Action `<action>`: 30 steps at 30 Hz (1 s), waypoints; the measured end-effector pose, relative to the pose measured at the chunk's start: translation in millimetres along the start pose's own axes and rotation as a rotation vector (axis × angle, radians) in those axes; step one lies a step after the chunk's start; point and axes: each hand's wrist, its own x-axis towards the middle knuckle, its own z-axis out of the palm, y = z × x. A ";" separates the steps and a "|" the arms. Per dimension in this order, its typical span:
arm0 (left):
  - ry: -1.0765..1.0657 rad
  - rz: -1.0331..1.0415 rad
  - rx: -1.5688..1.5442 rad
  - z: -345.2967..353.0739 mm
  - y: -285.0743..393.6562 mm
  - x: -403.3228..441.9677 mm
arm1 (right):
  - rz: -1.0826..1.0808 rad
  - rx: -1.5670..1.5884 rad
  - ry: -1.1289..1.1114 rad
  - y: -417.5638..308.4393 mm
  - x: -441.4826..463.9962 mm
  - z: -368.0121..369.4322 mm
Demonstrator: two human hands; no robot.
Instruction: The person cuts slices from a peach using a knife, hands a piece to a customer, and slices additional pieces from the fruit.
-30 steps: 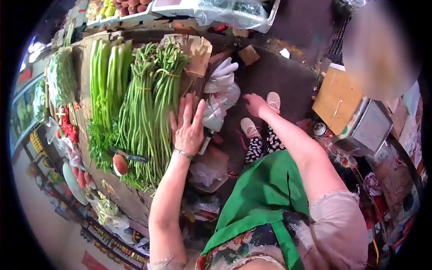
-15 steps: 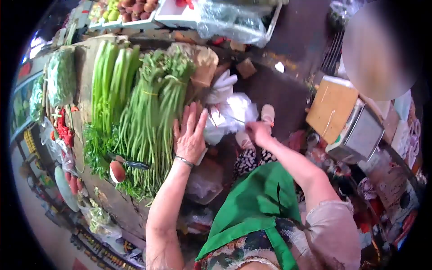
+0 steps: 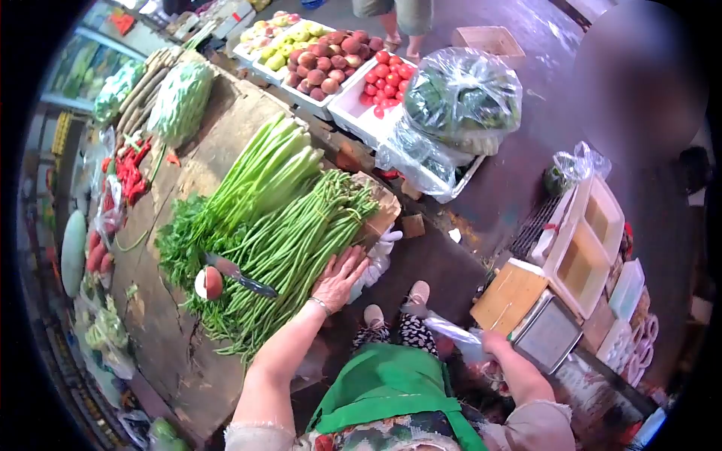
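Note:
My left hand (image 3: 340,278) lies with fingers stretched out at the table edge, against a pile of long green beans (image 3: 301,237). My right hand (image 3: 496,346), off to the right, is closed on a thin whitish plastic bag (image 3: 455,331) that trails toward my feet. Leafy celery (image 3: 259,173) lies beside the beans. On the beans rest a knife (image 3: 252,284) and a round red-and-white piece of produce (image 3: 208,283). White plastic bags (image 3: 374,263) hang at the edge beyond my left hand.
Crates of peaches (image 3: 331,60) and tomatoes (image 3: 387,81) stand at the back, beside bagged greens (image 3: 466,98). Red chillies (image 3: 131,173) lie on the wooden table (image 3: 162,338). At right are a scale-like metal box (image 3: 547,334) and pale bins (image 3: 587,240). Another person's legs (image 3: 406,22) show behind.
My right hand has moved right, away from the hanging bags, with a plastic bag now stretched out from it. My left hand stays by the beans. The view has turned, showing more crates.

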 end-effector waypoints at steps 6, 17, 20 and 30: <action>0.079 0.072 -0.004 12.2 -5.6 -2.9 | -0.004 0.275 -0.047 22.6 15.3 -152.0; 0.146 0.156 -0.413 12.0 -15.7 -3.9 | -0.702 0.475 0.831 -155.4 -7.7 -584.6; 0.057 0.166 -0.566 18.8 -17.1 -4.3 | -0.738 0.852 0.818 -172.3 -8.3 -680.4; 0.644 -0.317 -0.586 -77.4 30.9 -63.1 | -0.954 1.154 0.715 -212.5 3.0 -809.8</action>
